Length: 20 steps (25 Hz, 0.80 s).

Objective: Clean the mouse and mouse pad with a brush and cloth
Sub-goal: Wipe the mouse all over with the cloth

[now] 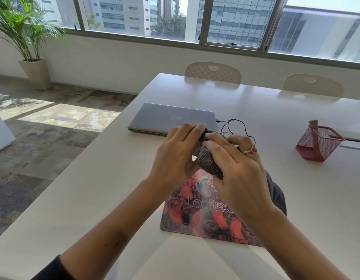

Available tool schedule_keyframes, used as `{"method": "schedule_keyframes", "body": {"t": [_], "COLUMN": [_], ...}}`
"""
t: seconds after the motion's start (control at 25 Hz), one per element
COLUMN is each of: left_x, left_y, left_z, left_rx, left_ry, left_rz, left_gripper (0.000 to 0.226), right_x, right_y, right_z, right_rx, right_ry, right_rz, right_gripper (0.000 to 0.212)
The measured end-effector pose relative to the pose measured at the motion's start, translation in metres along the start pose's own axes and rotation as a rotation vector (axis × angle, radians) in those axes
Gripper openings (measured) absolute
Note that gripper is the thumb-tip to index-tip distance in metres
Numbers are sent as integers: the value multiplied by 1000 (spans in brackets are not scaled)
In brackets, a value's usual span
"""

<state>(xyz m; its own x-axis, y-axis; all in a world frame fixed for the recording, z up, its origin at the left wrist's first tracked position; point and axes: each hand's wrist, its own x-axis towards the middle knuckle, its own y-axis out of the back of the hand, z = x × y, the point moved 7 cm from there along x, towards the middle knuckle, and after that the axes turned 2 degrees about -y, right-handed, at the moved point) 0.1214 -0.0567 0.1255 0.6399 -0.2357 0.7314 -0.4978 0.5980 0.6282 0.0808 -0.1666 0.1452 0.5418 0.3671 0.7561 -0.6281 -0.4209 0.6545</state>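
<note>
Your hands are raised together above the far end of the mouse pad (203, 211), both wrapped around one bundle. Your left hand (175, 152) curls its fingers over the top of the bundle from the left, and your right hand (235, 164), with a ring (250, 150) on one finger, presses a grey woven cloth (208, 162) against it, fingers bent around the fabric. The mouse (207, 131) is almost wholly hidden between your hands and the cloth; only a small dark edge shows between your left fingertips and your right knuckles, so you cannot tell how it sits in the grip. The loose end of the cloth hangs behind your right wrist and lies bunched at the right edge of the mouse pad. A thin black cable (238, 126) loops from behind your hands across the surface (106, 178) to the right side of a closed grey laptop (167, 118), which lies just beyond your hands. The mouse pad lies flat on the surface beneath your forearms, printed in red and black with a logo, its near edge close to you. Well to the right, a red mesh holder (318, 144) lies tipped on its side, with a pale-handled item (314, 126) sticking up out of it that may be the brush, though it is too blurred to be sure. Two pale chairs (213, 74) stand at the far side of the surface under the window, and a potted palm (23, 35) stands on the floor at the far left.
</note>
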Motion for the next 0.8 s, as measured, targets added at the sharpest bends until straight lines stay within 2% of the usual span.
{"method": "schedule_keyframes", "body": {"t": [0.2, 0.8], "left_x": [-3, 4], "left_y": [-5, -1], "left_z": [-2, -1], "left_rx": [52, -67], "left_ry": [-9, 35], "left_rz": [-15, -8], "left_gripper": [57, 59], "right_x": [7, -7], "right_y": [-4, 5], "right_z": [0, 4], "right_rx": [-41, 51], "right_ry": [-35, 118], "right_rz": [-117, 20], "right_gripper": [55, 36]}}
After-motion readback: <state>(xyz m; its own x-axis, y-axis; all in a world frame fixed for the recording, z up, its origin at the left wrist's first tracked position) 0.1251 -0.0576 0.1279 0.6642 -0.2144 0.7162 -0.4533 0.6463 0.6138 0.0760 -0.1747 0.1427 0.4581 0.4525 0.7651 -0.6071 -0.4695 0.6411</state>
